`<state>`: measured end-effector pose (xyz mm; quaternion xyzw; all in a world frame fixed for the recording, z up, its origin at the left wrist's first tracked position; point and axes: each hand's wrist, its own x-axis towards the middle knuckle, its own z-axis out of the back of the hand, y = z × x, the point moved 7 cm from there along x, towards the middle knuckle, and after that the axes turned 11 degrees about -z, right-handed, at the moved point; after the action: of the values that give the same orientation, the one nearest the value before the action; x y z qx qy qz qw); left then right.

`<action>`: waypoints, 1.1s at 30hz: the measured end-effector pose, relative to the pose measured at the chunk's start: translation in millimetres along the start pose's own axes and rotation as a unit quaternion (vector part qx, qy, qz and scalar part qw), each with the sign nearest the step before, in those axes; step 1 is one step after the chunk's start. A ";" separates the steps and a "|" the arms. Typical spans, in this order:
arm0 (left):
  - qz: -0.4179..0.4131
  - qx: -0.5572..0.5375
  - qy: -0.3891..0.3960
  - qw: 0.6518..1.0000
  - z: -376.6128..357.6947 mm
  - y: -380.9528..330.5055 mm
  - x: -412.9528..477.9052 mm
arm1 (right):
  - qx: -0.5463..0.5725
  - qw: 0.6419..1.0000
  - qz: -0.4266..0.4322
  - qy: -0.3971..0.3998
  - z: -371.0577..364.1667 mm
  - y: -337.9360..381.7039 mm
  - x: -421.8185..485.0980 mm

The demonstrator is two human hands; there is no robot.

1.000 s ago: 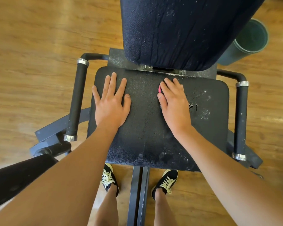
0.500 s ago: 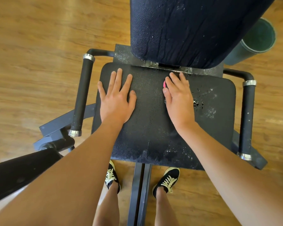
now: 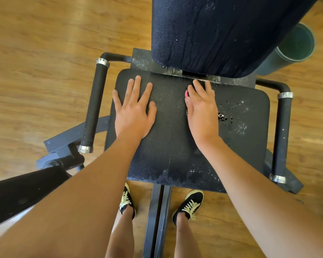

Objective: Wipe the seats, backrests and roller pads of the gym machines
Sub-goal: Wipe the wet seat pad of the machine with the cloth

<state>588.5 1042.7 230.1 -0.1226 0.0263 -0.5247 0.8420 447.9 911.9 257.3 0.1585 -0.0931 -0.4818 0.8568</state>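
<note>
The black padded seat (image 3: 172, 138) of a gym machine lies below me, wet and flecked with white droplets on its right half. Above it rises the dark backrest (image 3: 222, 34), streaked with moisture. My left hand (image 3: 133, 112) rests flat on the seat's left part, fingers spread. Flat near the seat's rear edge, my right hand (image 3: 201, 110) presses on a small pink thing (image 3: 186, 94). Only a sliver of that thing shows beside the index finger.
Black foam handles flank the seat, one on the left (image 3: 93, 108) and one on the right (image 3: 282, 136). A green cylindrical bin (image 3: 291, 47) stands behind the backrest on the wooden floor. A black pad (image 3: 22, 198) juts in at lower left. My shoes straddle the frame beam (image 3: 157, 220).
My right hand has slid a little toward the backrest with the pink thing under it. The left hand has stayed flat in place; the view has shifted.
</note>
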 end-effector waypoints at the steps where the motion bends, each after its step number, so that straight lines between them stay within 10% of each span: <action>1: -0.001 0.001 -0.001 1.000 0.2 -0.4 0.0 | -0.002 1.000 0.000 0.004 0.5 -1.1 -5.9; 33: 0.002 0.006 0.005 1.000 0.6 -0.9 0.3 | -0.019 0.999 -0.036 0.018 -0.2 4.4 -42.0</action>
<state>587.9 1042.1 231.0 -0.1152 0.0277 -0.5239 0.8435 429.7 950.0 258.3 0.1539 -0.0624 -0.5107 0.8436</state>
